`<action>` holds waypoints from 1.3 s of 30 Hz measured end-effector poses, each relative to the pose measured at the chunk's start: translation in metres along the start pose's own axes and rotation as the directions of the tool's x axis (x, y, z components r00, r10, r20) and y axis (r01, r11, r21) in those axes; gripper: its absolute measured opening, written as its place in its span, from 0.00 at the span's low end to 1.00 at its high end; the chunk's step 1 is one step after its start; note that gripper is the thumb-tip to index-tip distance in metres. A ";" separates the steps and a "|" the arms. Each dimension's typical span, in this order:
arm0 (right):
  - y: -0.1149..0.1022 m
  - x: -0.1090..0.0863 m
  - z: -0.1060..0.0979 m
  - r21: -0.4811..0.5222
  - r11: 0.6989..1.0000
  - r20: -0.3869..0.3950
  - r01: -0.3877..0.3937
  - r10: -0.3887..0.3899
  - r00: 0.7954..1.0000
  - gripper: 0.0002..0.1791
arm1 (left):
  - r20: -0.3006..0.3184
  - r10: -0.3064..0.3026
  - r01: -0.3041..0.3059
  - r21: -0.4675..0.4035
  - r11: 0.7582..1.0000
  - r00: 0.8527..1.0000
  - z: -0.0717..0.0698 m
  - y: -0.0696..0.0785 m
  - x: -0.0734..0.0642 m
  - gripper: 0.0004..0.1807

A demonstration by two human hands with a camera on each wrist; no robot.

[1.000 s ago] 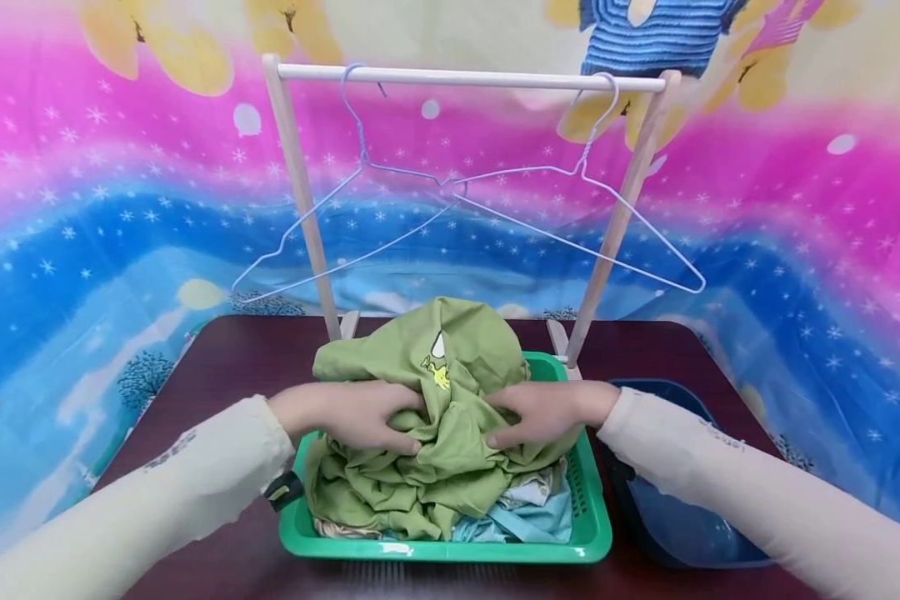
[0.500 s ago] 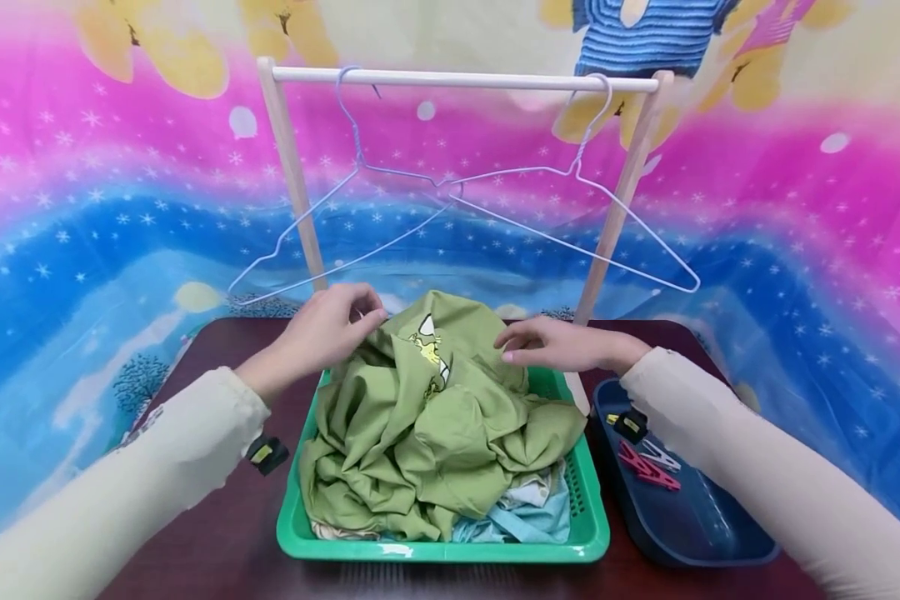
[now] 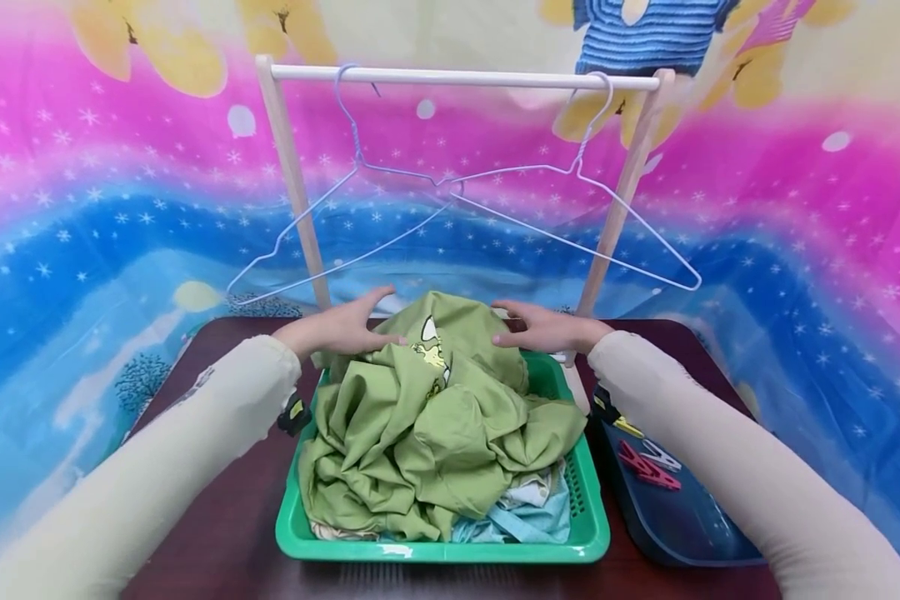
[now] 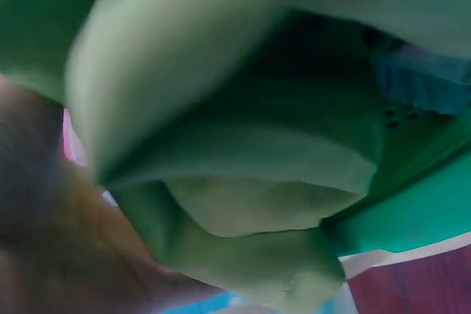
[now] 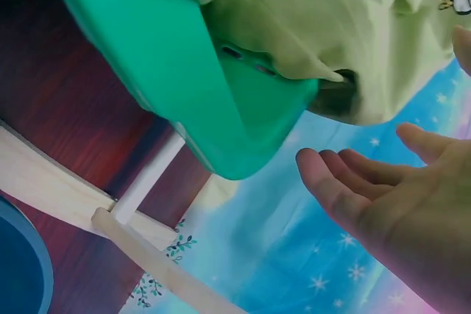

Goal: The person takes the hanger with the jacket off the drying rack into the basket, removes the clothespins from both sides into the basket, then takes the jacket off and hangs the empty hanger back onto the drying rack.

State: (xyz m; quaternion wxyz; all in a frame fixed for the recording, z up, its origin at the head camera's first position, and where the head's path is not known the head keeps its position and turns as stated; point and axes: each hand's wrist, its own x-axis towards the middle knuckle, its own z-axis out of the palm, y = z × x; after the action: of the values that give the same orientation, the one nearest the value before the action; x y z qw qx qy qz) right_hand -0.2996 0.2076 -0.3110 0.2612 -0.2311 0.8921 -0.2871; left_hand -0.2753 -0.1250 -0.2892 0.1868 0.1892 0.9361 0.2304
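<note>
A crumpled olive-green garment (image 3: pixel 450 433) with a small white-and-yellow cartoon print is heaped in a green plastic basket (image 3: pixel 442 552). My left hand (image 3: pixel 337 327) is at the heap's far left, fingers spread and thumb against the cloth. Loose folds of the garment (image 4: pixel 257 207) fill much of the left wrist view beside that hand. Opposite it, my right hand (image 3: pixel 543 327) is at the far right of the heap with loosely bent fingers. The right wrist view shows this right hand (image 5: pixel 397 196) holding nothing, its fingertips just off the cloth.
Light-blue cloth (image 3: pixel 536 512) pokes out under the garment. Behind the basket stands a wooden rack (image 3: pixel 465 77) with two hangers, the left (image 3: pixel 345 265) and the right (image 3: pixel 637 267). A dark blue tray (image 3: pixel 708 533) with several clothes pegs (image 3: pixel 648 467) is at the right.
Both hands have left the middle of the garment for its far end. Since half a second ago, the left hand has lowered and spread its fingers; the right has shifted slightly left.
</note>
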 end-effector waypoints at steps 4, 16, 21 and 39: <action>-0.002 0.007 0.004 -0.032 0.999 0.034 -0.021 0.023 0.999 0.45 | 0.122 -0.041 0.043 -0.012 0.999 0.992 0.002 -0.008 0.004 0.56; -0.005 0.018 0.014 -0.033 0.998 -0.091 0.055 -0.057 0.994 0.44 | 0.122 0.056 -0.061 0.032 0.998 0.991 0.013 -0.014 0.013 0.42; -0.004 0.020 0.014 -0.025 0.997 -0.163 0.067 -0.071 0.984 0.41 | -0.016 0.122 -0.122 -0.006 0.993 0.992 0.017 -0.014 0.015 0.39; -0.016 0.009 0.012 0.137 0.976 -0.412 0.171 -0.101 0.905 0.13 | -0.324 0.072 -0.137 -0.183 0.974 0.943 -0.006 0.009 0.008 0.23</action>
State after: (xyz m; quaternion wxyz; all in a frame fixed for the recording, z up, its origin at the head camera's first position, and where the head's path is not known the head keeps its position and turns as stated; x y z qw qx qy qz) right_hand -0.2952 0.1860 -0.3129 0.0699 -0.2058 0.8806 -0.4210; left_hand -0.2828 -0.1165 -0.2821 0.0408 0.1796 0.9140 0.3615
